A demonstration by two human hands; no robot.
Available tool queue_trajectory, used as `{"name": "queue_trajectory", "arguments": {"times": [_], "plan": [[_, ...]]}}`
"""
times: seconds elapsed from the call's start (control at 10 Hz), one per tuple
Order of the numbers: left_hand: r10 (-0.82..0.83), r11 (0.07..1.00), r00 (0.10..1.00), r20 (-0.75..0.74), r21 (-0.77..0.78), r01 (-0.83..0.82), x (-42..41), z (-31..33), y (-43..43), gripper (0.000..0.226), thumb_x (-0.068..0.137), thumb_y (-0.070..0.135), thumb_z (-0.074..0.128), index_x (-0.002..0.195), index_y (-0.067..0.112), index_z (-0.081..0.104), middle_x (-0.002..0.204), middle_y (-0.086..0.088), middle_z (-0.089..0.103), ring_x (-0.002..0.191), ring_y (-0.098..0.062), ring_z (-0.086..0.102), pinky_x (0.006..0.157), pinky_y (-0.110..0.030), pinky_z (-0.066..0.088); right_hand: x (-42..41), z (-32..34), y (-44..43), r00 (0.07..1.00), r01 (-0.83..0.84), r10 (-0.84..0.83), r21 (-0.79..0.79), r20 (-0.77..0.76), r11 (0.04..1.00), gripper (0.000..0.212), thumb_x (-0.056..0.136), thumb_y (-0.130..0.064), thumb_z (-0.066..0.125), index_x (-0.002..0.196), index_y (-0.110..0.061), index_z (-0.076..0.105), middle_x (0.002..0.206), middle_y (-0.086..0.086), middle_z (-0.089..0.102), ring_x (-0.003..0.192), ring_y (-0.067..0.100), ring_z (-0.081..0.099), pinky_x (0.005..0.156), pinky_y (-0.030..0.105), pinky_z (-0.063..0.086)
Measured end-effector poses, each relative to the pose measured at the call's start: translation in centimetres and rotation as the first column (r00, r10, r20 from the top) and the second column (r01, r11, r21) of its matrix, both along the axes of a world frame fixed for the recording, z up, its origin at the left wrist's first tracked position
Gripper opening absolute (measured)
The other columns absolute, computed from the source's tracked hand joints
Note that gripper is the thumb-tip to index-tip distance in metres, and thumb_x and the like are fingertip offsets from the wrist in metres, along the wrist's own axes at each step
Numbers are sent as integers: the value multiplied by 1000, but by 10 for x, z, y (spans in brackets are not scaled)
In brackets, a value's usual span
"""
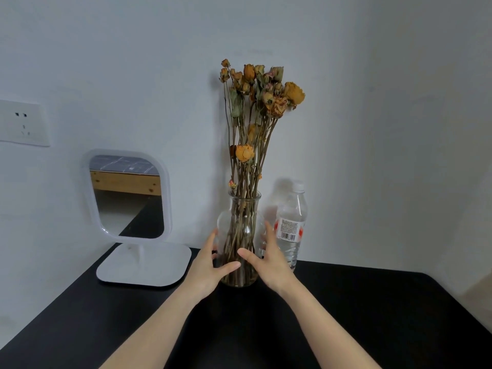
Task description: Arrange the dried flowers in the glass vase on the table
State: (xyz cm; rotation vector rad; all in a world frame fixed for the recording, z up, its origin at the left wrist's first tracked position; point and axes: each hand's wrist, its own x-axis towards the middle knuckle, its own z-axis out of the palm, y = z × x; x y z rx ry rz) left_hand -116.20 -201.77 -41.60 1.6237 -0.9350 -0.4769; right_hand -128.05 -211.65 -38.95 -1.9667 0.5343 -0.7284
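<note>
My left hand [206,265] and right hand [269,259] are cupped around the lower body of the clear glass vase [245,206]. Each thumb lies across the front of the glass, and the fingers wrap the sides, so both hands hold it in a fairly wide, loose grip. The vase stands upright on the matte black table [372,302], near its far edge by the wall. The bunch of dried orange and yellow roses [266,94] rises tall out of its mouth, with brown stems packed inside.

Just beside the vase on the right, close behind my right fingers, stands a clear plastic water bottle with a white cap and a red-and-white label [291,227]. It crowds that side. To the left, well apart from the vase, a white-framed rounded table mirror on a flat white base [127,193] reflects a wooden bed frame.

The plain pale wall [386,115] behind carries a white power socket [24,123] at far left.
</note>
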Motion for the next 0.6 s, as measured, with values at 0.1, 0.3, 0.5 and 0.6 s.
{"name": "queue_trajectory", "arguments": {"times": [0.1, 0.3, 0.5, 0.6], "plan": [[7, 1000, 1000, 9, 3, -7, 0, 1, 0, 94, 76, 24, 74, 146, 31, 13, 143, 2, 41, 132, -21, 38, 106, -37, 33, -1, 0, 0, 1000, 2, -2, 23, 11, 1000, 76, 86, -25, 66, 130, -48, 9, 104, -44, 25, 104, -16, 31, 69, -11, 33], [81, 997, 992, 95, 13, -82, -9, 2, 7, 87, 75, 26, 75, 144, 26, 22, 117, 25, 42, 114, -3, 38, 97, -23, 33, -9, -1, 7, 999, 40, -40, 22, 17, 999, 88, 84, -27, 68, 148, -28, 7, 139, -16, 32, 136, 9, 28, 104, 21, 28], [193, 978, 977, 90, 66, -200, -38, 2, 43, 62, 84, 26, 66, 138, 16, 36, 133, -2, 48, 117, -14, 49, 98, -28, 39, -40, 4, 32, 992, 119, -121, -65, -30, 991, 65, 88, -28, 62, 143, -28, 28, 133, -15, 44, 125, 4, 44, 79, -2, 37], [177, 984, 982, 60, 9, -178, -61, 6, 78, 29, 85, 17, 64, 111, 28, 56, 116, 6, 59, 100, -1, 57, 81, -9, 41, -67, 20, 43, 983, 168, -163, -60, 85, 984, 43, 89, -24, 61, 128, -33, 44, 118, -18, 53, 103, -6, 53, 70, 0, 43]]}}
